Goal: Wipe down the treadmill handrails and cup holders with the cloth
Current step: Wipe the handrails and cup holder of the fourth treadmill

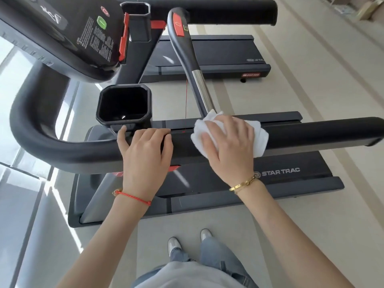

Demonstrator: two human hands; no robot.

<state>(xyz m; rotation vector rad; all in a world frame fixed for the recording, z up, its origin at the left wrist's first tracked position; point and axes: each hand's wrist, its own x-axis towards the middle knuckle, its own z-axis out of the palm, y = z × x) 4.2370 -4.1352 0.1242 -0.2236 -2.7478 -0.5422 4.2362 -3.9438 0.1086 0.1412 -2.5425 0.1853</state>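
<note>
The right hand presses a bunched white cloth flat against the top of the near black handrail, fingers spread over it; the grip is a pressing hold on the cloth. The left hand lies just beside it on the same handrail, fingers curled over the far edge, grasping the bar. Behind the left hand stands 1 black cup holder, open at the top, with what may be a small reflection inside. A slanted grey bar with a chrome section meets the handrail at the cloth. Below lies the treadmill deck
</note>
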